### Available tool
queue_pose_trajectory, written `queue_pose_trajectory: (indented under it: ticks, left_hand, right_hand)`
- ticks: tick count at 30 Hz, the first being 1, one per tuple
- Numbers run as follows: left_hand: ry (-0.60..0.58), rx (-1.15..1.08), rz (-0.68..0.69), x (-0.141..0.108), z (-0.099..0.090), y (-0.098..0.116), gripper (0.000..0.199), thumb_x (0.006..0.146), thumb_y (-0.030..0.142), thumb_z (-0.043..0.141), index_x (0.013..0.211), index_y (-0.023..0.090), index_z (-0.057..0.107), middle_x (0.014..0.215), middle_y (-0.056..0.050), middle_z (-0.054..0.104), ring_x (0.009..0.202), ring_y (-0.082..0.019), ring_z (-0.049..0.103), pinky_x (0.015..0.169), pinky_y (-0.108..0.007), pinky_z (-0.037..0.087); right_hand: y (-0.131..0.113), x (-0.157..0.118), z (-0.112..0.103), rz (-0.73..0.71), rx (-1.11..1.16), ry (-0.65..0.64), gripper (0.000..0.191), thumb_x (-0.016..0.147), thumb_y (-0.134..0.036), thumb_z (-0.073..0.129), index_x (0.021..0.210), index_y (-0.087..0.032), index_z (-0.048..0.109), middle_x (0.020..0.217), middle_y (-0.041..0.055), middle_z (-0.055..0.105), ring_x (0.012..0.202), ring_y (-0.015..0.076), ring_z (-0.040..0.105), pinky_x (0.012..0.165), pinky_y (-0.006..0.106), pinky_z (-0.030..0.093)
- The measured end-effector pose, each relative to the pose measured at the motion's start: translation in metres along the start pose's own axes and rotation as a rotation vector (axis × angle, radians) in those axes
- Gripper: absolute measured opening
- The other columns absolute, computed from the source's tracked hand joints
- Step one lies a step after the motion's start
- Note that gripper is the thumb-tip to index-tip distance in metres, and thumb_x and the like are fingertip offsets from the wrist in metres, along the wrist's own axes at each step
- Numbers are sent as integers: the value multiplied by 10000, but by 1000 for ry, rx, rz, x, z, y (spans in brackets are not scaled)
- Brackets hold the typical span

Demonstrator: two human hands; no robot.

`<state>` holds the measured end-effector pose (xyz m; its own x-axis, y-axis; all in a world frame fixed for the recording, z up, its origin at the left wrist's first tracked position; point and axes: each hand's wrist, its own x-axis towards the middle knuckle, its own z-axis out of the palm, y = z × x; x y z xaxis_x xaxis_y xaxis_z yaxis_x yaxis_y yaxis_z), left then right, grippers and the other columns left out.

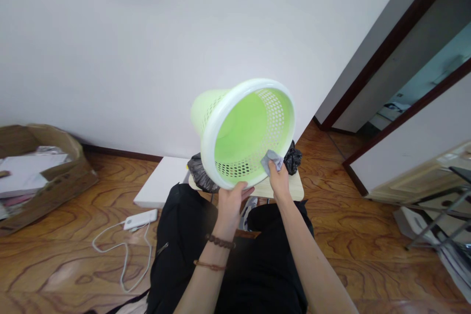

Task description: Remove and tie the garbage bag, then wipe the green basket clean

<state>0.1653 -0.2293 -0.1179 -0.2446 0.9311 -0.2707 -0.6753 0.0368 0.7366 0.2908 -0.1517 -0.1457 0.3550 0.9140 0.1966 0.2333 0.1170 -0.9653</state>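
A light green plastic wastebasket (pixel 241 125) with a pale rim and perforated sides is tilted, its mouth facing me. My left hand (pixel 231 201) grips the rim at the bottom, thumb over the edge and fingers underneath. My right hand (pixel 278 176) is closed on a grey cloth (pixel 271 161), which touches the inner wall near the lower right rim. Below the wastebasket stands a small wooden stool or table (pixel 265 189). Black plastic bags lie on it, one at the left (pixel 201 174) and one at the right (pixel 293 158).
A cardboard box (pixel 69 179) with papers stands on the left floor. Nearby are a white flat box (pixel 156 181) and a white power bank (pixel 141 219) with a cable. A white wall rises directly ahead. At right are a doorway and a metal-legged rack (pixel 441 228).
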Motion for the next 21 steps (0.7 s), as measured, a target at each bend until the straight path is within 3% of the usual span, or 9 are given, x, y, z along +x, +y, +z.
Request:
queue_pose_trajectory:
  ticks: [6,14,21]
  left_hand:
    - [-5,31,1,0,-5,-2,485,647,120,644,1123,100,555,1047,-141,653,871,-262,653,819,-442,524]
    - [7,8,13,-3,-1,-1,460,642,126,659,1090,80,564,1083,-154,635,889,-267,646,821,-438,527]
    - [2,16,32,-1,-4,-3,453,641,118,652,1086,94,572,1067,-138,644,945,-274,629,837,-439,518]
  right_hand:
    - [12,-28,15,79,78,-34,459,746,-443,548,1101,-152,552,1052,89,632,980,222,572,851,352,428]
    - [-3,10,-7,-11,32,7,474,754,-469,533,1097,-143,556,1065,89,623,967,215,568,844,333,418]
    - [7,-27,17,79,55,-62,457,755,-458,523,1090,-148,552,1027,88,636,958,220,573,824,340,426]
